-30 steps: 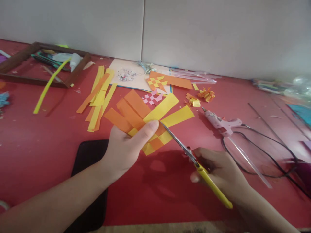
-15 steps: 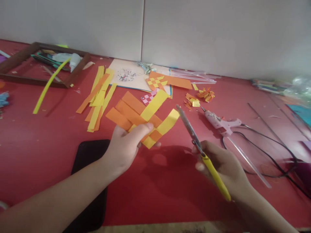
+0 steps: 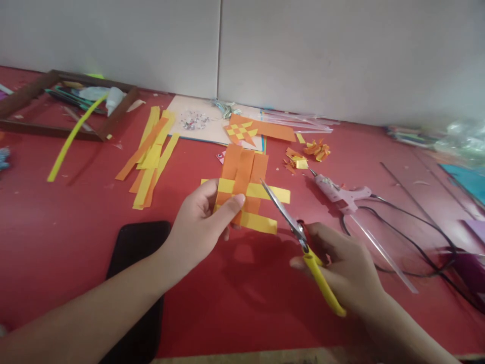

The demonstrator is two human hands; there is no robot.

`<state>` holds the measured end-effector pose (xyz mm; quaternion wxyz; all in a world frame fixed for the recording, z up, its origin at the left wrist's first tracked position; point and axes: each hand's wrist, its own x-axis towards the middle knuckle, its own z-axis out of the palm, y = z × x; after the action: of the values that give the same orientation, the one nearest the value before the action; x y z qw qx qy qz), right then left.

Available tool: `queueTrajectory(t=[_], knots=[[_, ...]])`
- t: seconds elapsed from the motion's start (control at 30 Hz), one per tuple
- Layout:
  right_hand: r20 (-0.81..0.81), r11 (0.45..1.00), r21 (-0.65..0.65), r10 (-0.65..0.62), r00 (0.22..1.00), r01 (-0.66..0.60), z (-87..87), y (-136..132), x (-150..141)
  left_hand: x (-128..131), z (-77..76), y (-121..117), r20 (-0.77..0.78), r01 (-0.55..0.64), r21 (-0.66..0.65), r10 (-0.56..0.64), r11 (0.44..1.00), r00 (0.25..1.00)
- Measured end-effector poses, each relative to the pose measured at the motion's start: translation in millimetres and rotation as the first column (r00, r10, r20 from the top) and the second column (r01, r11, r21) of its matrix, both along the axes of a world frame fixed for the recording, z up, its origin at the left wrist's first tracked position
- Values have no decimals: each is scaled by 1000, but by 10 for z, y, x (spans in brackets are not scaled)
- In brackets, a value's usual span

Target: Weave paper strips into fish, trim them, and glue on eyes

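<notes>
My left hand [image 3: 206, 212] pinches a woven piece of orange and yellow paper strips [image 3: 242, 174], thumb on top and fingers underneath. Its orange strips point away from me, and two yellow strip ends stick out to the right. In my right hand [image 3: 344, 258] are scissors [image 3: 320, 283] with yellow handles, held by the grips. Their blades [image 3: 280, 205] look closed or nearly so, with the tip over or just beside the upper yellow strip; I cannot tell whether they touch. A pink checked paper piece [image 3: 220, 157] is partly hidden behind the woven paper.
Loose paper strips [image 3: 151, 156] lie left of centre, beyond a black phone-like slab [image 3: 142, 237]. A pink glue gun [image 3: 341, 194] with a cable lies right, near paper scraps [image 3: 317, 149]. Behind are a finished woven fish shape [image 3: 240, 130] and a brown frame [image 3: 104, 132] around tools.
My left hand has turned the woven paper so its orange strips now point away and its yellow ends rightward. The scissors have shifted slightly left and down, tilting more toward the paper.
</notes>
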<state>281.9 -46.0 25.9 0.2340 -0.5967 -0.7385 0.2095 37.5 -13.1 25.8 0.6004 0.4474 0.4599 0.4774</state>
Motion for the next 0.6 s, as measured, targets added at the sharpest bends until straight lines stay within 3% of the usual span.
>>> queueTrajectory(t=[0.1, 0.23, 0.6], knots=[[69, 1000, -9, -4, 998, 4, 11, 6, -26, 9, 11, -13, -1, -36, 10, 36, 999, 999], [104, 1000, -15, 1, 995, 1, 11, 8, -6, 27, 8, -19, 133, -84, -43, 89, 996, 987], [119, 998, -50, 45, 992, -39, 44, 26, -23, -6, -19, 16, 248, -37, -100, 61, 994, 967]])
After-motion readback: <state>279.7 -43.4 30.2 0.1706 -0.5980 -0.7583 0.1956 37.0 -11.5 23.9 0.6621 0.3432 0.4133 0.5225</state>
